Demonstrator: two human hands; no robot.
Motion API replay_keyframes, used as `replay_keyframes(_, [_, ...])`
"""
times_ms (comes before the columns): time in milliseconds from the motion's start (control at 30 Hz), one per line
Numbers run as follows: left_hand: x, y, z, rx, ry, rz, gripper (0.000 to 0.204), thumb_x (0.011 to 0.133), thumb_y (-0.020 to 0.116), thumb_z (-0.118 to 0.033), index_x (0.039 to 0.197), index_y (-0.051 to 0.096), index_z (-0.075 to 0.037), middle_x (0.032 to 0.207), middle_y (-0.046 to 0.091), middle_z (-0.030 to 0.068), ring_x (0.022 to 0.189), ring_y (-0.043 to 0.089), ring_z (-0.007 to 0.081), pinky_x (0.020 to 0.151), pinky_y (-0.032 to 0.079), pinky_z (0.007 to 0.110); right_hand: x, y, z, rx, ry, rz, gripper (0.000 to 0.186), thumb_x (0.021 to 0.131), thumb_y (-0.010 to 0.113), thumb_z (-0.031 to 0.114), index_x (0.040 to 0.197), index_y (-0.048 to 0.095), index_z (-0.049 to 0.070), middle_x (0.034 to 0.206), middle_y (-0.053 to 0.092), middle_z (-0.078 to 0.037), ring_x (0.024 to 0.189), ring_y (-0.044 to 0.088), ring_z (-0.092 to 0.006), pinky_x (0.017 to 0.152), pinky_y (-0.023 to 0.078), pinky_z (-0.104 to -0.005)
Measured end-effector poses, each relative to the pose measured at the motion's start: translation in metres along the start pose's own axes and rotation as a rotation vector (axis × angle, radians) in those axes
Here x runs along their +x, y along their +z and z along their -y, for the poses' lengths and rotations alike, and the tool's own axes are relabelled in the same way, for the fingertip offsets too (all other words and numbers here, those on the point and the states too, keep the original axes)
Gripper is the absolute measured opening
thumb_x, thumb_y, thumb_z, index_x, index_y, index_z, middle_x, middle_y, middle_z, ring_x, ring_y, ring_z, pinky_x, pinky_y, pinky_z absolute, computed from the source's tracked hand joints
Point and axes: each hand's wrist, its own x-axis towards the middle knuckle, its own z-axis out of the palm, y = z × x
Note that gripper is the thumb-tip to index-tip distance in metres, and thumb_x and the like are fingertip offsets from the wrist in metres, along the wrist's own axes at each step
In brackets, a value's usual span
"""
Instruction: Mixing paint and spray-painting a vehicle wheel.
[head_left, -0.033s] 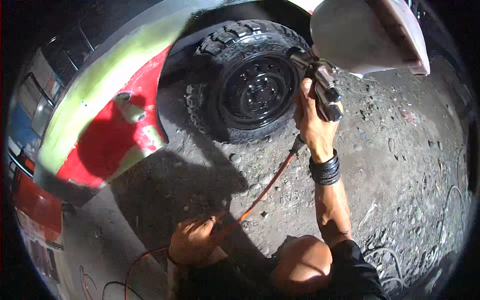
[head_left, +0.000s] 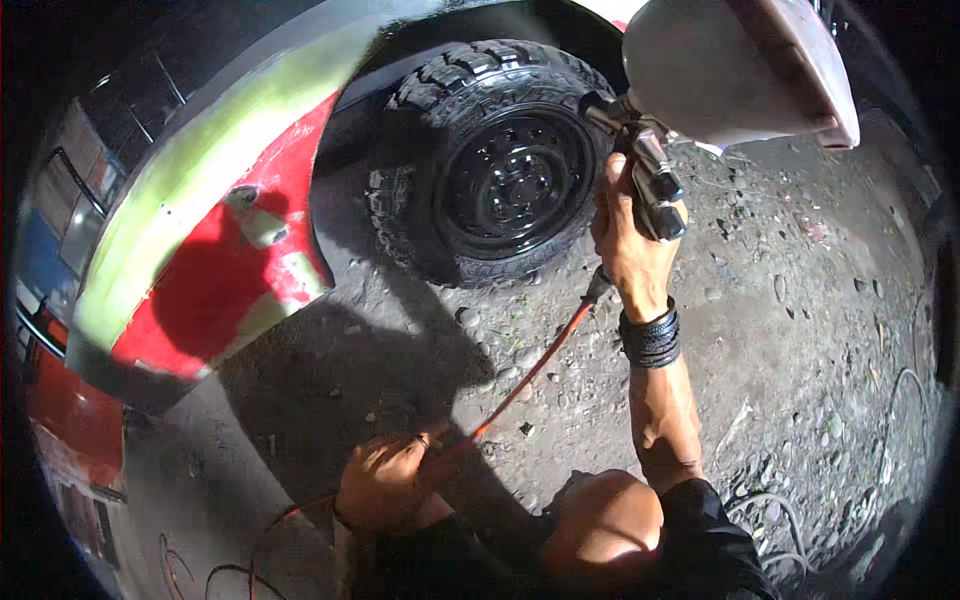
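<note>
My right hand (head_left: 638,245) is wrapped round a paint spray gun (head_left: 655,180), held up beside the wheel. A large whitish cup (head_left: 710,80) sits on top of the gun. An orange-red air hose (head_left: 530,380) runs from below the gun's grip down to my left hand (head_left: 385,482). Closed round the hose, my left hand rests low, left of my bare knee (head_left: 605,525); some of its fingers are in shadow. The nozzle end points left, toward the tyre (head_left: 415,110) with its black steel rim (head_left: 515,185). To the left stands a curved fender (head_left: 150,250), patchy red and pale green.
Gravelly ground (head_left: 770,370) spreads right of my arm. A grey cable (head_left: 790,520) loops at lower right. The hose continues in loops at lower left, near red, blue and brown panels (head_left: 75,400) along the left rim. Shadows fall across fender and ground.
Almost nothing differs. The view has shifted very slightly, and both hands keep their holds.
</note>
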Motion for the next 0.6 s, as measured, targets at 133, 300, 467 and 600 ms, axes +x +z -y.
replay_keyframes(133, [0.000, -0.007, -0.002, -0.008, -0.062, 0.005, 0.048, 0.096, 0.065, -0.051, 0.115, 0.073, -0.006, 0.097, 0.076, 0.0103, 0.095, 0.074, 0.0282, 0.086, 0.056, 0.039, 0.013, -0.008, -0.011, 0.011, -0.015, -0.066, 0.044, 0.096, 0.073, 0.015, 0.133, 0.060, -0.005, 0.120, 0.070, -0.020, 0.111, 0.067, -0.0238, 0.101, 0.050, -0.0346])
replay_keyframes(300, [0.010, -0.011, -0.005, -0.037, -0.054, 0.010, 0.050, 0.097, 0.064, -0.050, 0.112, 0.072, -0.003, 0.093, 0.076, 0.0114, 0.086, 0.075, 0.0284, 0.077, 0.059, 0.041, 0.025, -0.018, -0.029, -0.109, -0.107, -0.131, 0.045, 0.095, 0.073, 0.013, 0.135, 0.059, -0.005, 0.123, 0.070, -0.021, 0.113, 0.068, -0.0264, 0.102, 0.050, -0.0354])
replay_keyframes(467, [0.012, -0.013, -0.008, -0.049, 0.022, -0.038, 0.051, 0.099, 0.063, -0.048, 0.110, 0.072, 0.001, 0.090, 0.076, 0.0120, 0.080, 0.076, 0.0287, 0.069, 0.060, 0.042, 0.026, -0.025, -0.045, -0.172, -0.130, -0.190, 0.043, 0.098, 0.070, 0.017, 0.136, 0.060, 0.000, 0.104, 0.064, -0.009, 0.093, 0.059, -0.0162, 0.083, 0.046, -0.0297])
replay_keyframes(600, [0.007, -0.007, 0.001, -0.048, 0.002, -0.023, 0.052, 0.099, 0.063, -0.048, 0.111, 0.072, 0.001, 0.091, 0.076, 0.0120, 0.081, 0.076, 0.0281, 0.071, 0.060, 0.041, 0.027, -0.035, -0.063, -0.245, -0.161, -0.229, 0.038, 0.103, 0.066, 0.021, 0.138, 0.062, 0.006, 0.079, 0.059, 0.003, 0.068, 0.051, -0.0065, 0.063, 0.044, -0.0241])
